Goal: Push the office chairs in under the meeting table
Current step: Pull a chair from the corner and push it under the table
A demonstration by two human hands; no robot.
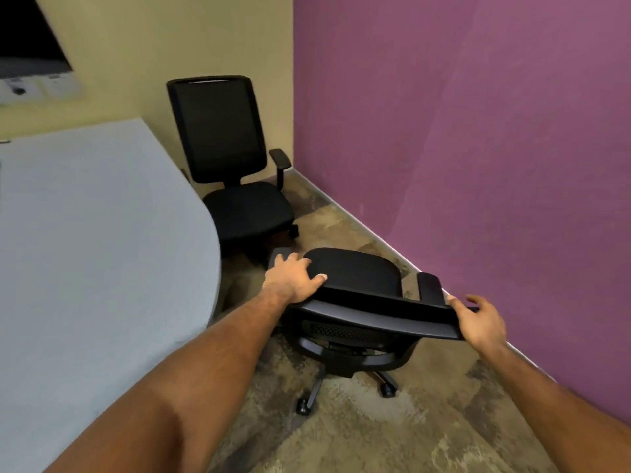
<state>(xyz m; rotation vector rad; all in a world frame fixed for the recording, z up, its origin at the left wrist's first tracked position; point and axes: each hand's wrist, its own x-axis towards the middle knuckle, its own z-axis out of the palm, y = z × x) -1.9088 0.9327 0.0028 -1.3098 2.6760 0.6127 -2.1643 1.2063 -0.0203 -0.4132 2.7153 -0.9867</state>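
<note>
Near chair: a black office chair (355, 302) seen from behind and above, directly under both hands; its seat shows beyond the backrest top and its wheeled base stands on the floor below the wrists.
Near chair placement: out on the open floor, just right of the table's rounded corner, with none of its seat under the tabletop.
Left hand: the left hand (294, 276) lies palm down on the left end of the backrest's top edge, fingers curled over it and thumb pressed along the rim, closed around that corner of the chair.
Right hand: the right hand (479, 319) is at the right end of the same top edge; the thumb touches the rim while the fingers are spread and lifted, so the hand is loose rather than clamped.
Armrest: the near chair's right armrest (431, 286) sits just ahead of the right hand, close to the wall.
Far chair: a second black chair (232, 158) stands well ahead of the left hand in the room's corner, upright, its seat beside the table edge and not tucked under.
Meeting table: pale grey top (85, 240), left of the left forearm.
Wall: purple (478, 131), right of the right hand.
Floor: mottled brown carpet (392, 428) beneath both arms.
</note>
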